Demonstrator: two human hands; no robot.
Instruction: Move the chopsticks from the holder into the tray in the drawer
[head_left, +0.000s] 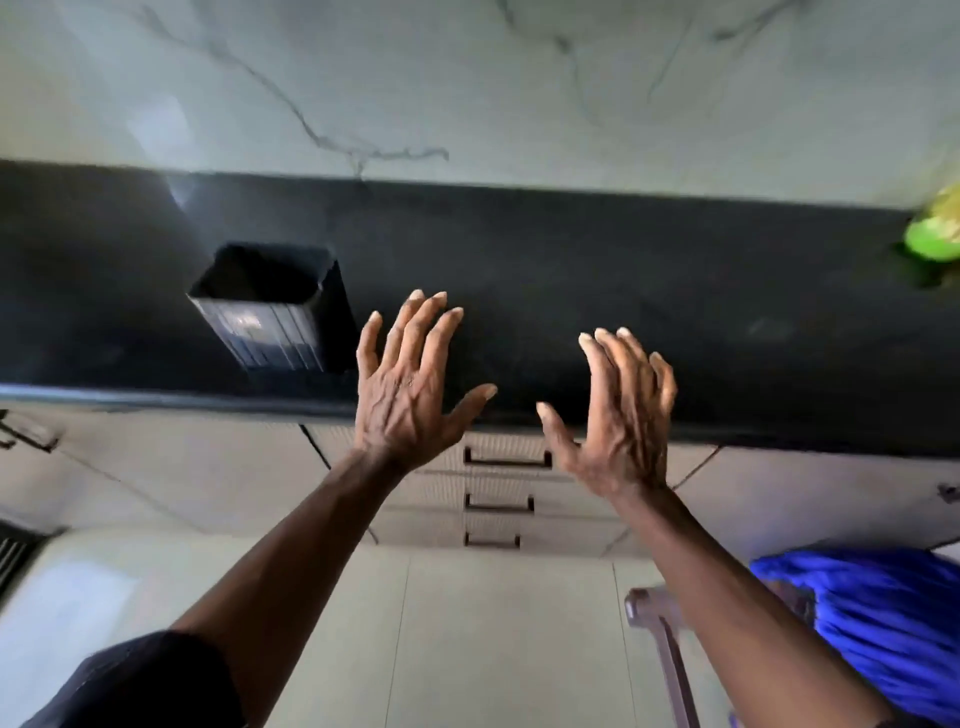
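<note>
Both my hands hover over the tabletop's (623, 270) near edge, left hand (410, 395) and right hand (618, 421) with fingers spread, gripping nothing. The holder (270, 306) stands just left of my left hand; I see no chopsticks in it. Below, the drawers (498, 488) are closed.

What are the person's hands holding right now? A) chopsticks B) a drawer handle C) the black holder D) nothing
D: the left hand and the right hand both hover with spread fingers over the black counter, touching nothing.
</note>
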